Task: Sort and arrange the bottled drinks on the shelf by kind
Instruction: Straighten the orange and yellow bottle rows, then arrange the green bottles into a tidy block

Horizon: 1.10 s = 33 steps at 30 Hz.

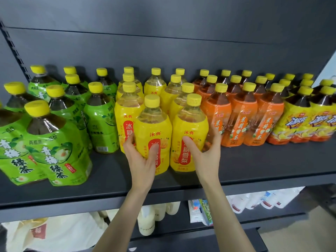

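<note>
Centre of frame, two yellow-label bottles stand upright on the shelf (254, 164), ahead of their row; the left hand (141, 161) wraps thumb and fingers (129, 143) round the left bottle (153, 124); the right hand (206, 155) likewise grips the right bottle (190, 122); each bottle sits straight beyond its palm.

Even bright light, soft focus, bowed edges
</note>
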Tool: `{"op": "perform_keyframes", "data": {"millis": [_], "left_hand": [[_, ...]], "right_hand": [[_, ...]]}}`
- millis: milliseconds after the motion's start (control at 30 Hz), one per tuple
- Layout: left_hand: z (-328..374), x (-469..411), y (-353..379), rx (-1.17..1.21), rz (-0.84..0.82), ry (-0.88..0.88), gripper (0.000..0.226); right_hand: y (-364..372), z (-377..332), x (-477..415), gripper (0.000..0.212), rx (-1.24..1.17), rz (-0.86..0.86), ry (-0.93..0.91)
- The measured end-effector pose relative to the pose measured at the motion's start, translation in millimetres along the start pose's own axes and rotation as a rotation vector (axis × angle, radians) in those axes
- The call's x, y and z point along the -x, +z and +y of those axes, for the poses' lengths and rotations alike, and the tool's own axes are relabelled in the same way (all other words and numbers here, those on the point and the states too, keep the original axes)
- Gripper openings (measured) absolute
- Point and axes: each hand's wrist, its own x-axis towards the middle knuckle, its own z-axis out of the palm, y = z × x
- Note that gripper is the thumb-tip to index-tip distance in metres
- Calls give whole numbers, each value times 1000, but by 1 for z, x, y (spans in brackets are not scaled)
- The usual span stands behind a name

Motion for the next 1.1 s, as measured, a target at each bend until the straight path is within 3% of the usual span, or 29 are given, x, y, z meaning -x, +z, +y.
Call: {"op": "perform_keyframes", "data": {"millis": [133, 467, 867, 1100], "left_hand": [[3, 2, 10, 22, 28, 0, 82], [11, 7, 32, -318, 119, -15, 74], [42, 6, 23, -412, 110, 71, 79], [74, -36, 21, -578, -142, 243, 86]], "right_hand": [[-10, 3, -11, 77, -73, -151, 103], [-27, 12, -21, 86, -89, -152, 118], [-33, 9, -23, 85, -49, -230, 45], [-31, 4, -33, 96, -47, -251, 4]]}}
